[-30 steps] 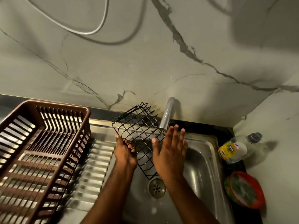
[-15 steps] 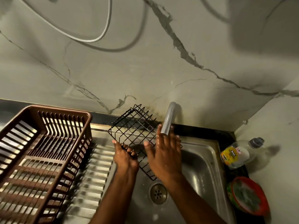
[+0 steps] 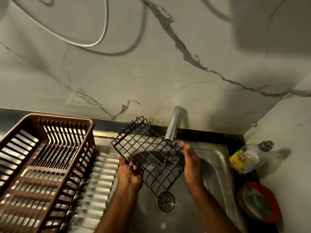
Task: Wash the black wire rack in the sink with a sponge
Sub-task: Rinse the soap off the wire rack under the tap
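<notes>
The black wire rack (image 3: 148, 152) is held tilted over the steel sink (image 3: 217, 167), just under the grey tap (image 3: 172, 126). A thin stream of water runs from the tap onto the rack. My left hand (image 3: 129, 172) grips the rack's near left edge, fingers curled through the wires. To the rack's right, my right hand (image 3: 191, 158) has straight fingers and sits beside the rack's right edge; whether it touches the wires is unclear. No sponge is in either hand. The sink drain (image 3: 165, 201) lies below the rack's lowest corner.
A brown plastic dish basket (image 3: 45, 158) stands on the ribbed steel drainboard (image 3: 94, 190) at left. On the dark counter at right lie a clear bottle with a yellow label (image 3: 244, 158) and a red dish (image 3: 260, 204) holding something green. The marble wall rises behind.
My right hand has slid off the rack's face to its right edge. The rack has tilted flatter, its grid now facing up under the tap. The left hand kept its grip.
</notes>
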A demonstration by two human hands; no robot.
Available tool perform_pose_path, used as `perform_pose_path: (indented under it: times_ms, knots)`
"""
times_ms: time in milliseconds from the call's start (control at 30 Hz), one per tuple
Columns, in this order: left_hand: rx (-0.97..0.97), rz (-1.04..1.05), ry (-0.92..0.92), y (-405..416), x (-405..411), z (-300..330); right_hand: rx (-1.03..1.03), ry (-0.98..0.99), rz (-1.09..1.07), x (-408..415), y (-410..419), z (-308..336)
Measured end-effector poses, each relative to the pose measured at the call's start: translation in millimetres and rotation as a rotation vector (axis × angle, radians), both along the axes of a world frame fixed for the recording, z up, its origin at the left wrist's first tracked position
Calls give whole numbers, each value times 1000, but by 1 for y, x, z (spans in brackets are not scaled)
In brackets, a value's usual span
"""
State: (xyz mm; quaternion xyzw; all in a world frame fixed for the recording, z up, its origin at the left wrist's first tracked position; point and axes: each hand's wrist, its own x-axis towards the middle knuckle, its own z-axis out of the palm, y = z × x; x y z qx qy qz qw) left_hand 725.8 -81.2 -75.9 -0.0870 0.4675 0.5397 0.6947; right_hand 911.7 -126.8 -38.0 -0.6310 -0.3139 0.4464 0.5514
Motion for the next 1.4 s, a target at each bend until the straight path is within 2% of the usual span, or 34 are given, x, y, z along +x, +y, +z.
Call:
perform_pose_path:
  times_ms: [100,233,333,400,533,633,800,900,1000,1067,1167,1267,1367,1400]
  knots:
    - [-19,-2,38,-5,0,0,-137,279,-68,-14,-20,-13]
    - [-48,34,9,-15,3,-7,-136,649,-122,-10,-44,-22]
    - [-39,4,-30,-18,8,-19,-84,804,23,-18,-56,-15]
    - [-48,-37,-33,-22,14,-31,-53,782,8,-22,-56,-10]
    - [0,-53,95,-35,16,-18,0,699,-43,-19,-51,18]
    - [29,-169,210,-46,2,1,6,651,0,-14,-50,40]
    - [280,-482,498,-49,-12,34,-96,571,52,-12,-50,49]
    - [484,-740,750,-46,-3,52,-190,480,59,-24,-44,43]
    - [604,-947,837,-46,23,52,-261,348,31,-32,-33,29]
    - [723,-969,1029,-48,36,54,-308,284,-5,-29,-23,23]
    - [988,-1024,1471,-48,42,59,-334,254,-42,-21,-8,27]
    - [941,-1129,1596,-38,49,64,-323,207,-19,-22,3,33]
    - [1082,-1141,1772,-11,53,62,-322,204,-19,-31,1,33]
    - [1070,-1160,1796,1,55,60,-317,215,-14,-35,-2,32]
